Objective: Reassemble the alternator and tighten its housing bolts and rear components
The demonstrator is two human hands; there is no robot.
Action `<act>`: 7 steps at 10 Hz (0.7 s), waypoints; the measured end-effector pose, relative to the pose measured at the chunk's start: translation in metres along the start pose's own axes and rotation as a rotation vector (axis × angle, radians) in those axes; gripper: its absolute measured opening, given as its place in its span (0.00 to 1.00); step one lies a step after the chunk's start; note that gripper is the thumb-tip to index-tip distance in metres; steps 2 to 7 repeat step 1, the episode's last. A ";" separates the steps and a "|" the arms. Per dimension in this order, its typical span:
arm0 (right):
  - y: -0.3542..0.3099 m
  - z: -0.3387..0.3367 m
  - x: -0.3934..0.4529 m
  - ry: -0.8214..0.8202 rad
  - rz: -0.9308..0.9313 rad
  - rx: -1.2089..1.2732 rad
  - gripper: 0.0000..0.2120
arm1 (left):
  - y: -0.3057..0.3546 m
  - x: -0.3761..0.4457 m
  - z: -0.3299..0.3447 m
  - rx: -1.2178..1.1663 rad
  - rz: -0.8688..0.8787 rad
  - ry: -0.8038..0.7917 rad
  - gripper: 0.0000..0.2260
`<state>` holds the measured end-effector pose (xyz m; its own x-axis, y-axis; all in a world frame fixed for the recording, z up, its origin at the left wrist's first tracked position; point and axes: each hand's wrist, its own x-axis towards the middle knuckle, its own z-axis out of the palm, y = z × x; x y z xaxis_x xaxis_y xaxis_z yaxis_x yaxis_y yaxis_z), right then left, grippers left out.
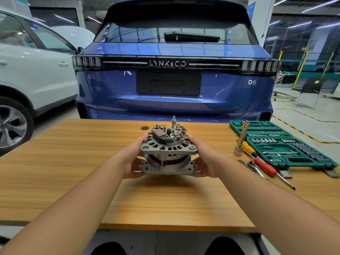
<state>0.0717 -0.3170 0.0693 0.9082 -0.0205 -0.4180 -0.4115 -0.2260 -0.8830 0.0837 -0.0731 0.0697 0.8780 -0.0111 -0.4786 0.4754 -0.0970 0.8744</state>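
I hold the alternator [168,153] over the table [73,172], left hand [135,161] and right hand [204,161] curled round its sides. My fingertips hide behind it. A blue car [174,80] stands beyond.

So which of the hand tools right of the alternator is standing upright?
The long socket extension, standing on its socket end beside the green tool case. The red-and-yellow screwdriver and ratchet lie flat.

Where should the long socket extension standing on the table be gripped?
Grip the socket extension around its slim upper shaft, coming from its left, the bare table side. It stands upright on its wide base; the screwdriver and socket case crowd its right.
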 end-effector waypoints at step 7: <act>-0.002 -0.008 -0.012 0.206 -0.182 -0.122 0.29 | -0.020 0.000 -0.004 -0.057 0.075 0.027 0.32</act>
